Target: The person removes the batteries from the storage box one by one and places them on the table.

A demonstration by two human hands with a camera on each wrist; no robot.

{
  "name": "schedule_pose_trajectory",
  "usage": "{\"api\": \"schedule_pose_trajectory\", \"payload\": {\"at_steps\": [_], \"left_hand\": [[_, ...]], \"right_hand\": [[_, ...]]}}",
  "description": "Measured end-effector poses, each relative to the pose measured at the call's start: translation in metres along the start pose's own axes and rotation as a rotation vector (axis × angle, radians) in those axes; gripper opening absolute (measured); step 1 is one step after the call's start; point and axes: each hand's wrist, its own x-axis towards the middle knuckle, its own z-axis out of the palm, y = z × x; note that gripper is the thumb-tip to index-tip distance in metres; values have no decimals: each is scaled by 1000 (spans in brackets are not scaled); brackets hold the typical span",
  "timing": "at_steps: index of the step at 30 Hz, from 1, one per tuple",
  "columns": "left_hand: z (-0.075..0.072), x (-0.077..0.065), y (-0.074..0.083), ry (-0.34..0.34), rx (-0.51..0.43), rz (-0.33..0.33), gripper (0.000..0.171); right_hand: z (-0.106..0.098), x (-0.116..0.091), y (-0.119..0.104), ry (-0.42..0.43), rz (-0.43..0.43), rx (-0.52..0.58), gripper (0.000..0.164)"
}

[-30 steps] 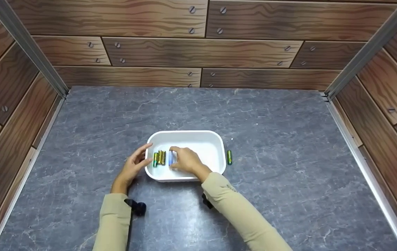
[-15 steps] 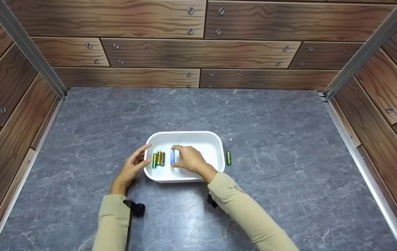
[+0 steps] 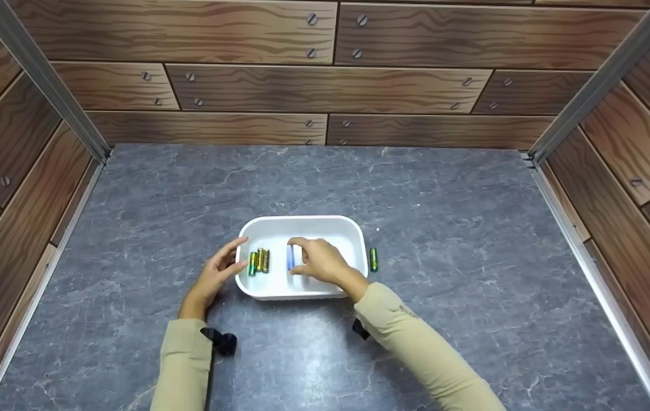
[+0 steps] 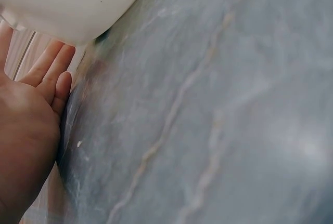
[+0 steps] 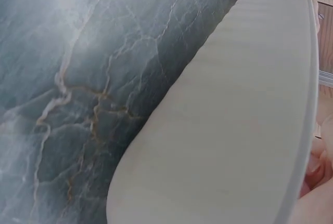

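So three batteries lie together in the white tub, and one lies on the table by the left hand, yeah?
No, the head view shows that battery on the table by the right end of the white tub, away from the left hand. Three batteries do lie together inside.

Left hand (image 3: 212, 276), fingers (image 4: 57, 67) extended; right hand (image 3: 323, 261) angled leftward, pinching

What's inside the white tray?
Three batteries lie side by side at the left end of the white tray. The right hand pinches a slim, blue item over its middle; I can't tell whether it touches the bottom. The floor under that hand is covered.
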Motion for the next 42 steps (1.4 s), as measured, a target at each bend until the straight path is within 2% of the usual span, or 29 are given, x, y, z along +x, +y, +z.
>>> {"api": "schedule_pose_trajectory", "payload": {"at_steps": [10, 42], "left_hand": [[0, 0, 1, 3, -5, -14, 55], [0, 1, -1, 8, 3, -32, 55]], "right_hand": [[-13, -10, 5, 52, -44, 10, 58], [-46, -46, 42, 161, -67, 153, 55]]}}
